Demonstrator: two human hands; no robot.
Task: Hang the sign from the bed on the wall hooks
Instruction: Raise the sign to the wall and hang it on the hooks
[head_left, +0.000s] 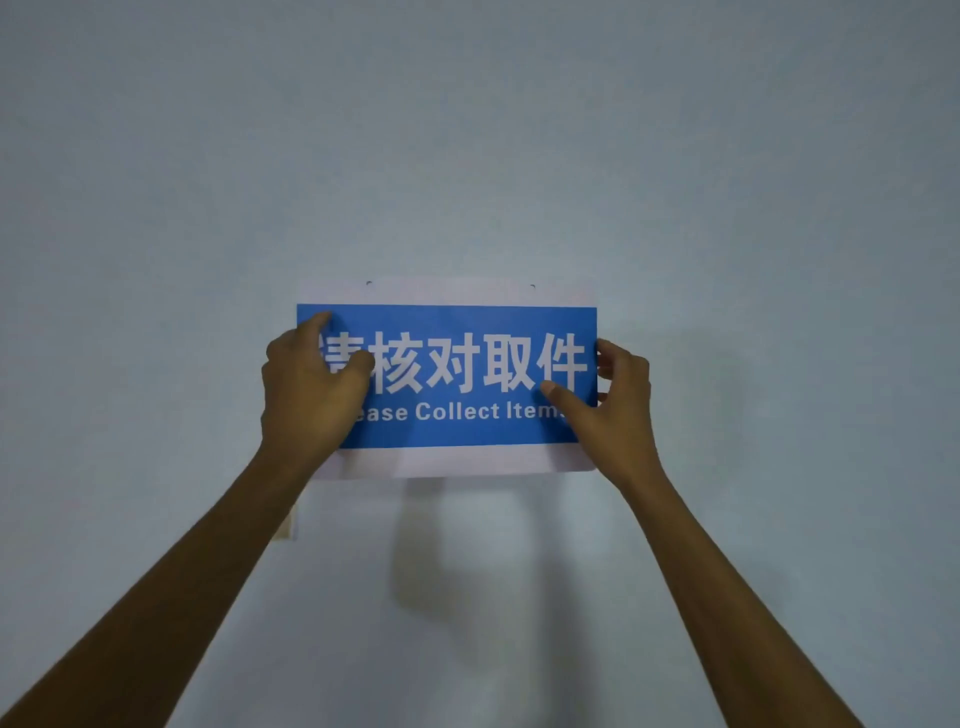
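Observation:
The sign (452, 374) is a white board with a blue panel, white Chinese characters and the English words "Collect Items". It lies flat against the pale wall (467, 156) at chest height. Two small dark hooks (369, 283) (532, 286) show at its top edge. My left hand (311, 384) grips the sign's left edge, thumb across the front. My right hand (608, 400) holds the right edge, thumb on the blue panel and fingers behind the rim. Whether the sign hangs on the hooks cannot be told.
A small pale plate (291, 522), perhaps a switch or socket, is fixed to the wall below the sign's left corner, partly hidden by my left forearm. The sign and my arms cast a soft shadow (457, 551) on the wall below.

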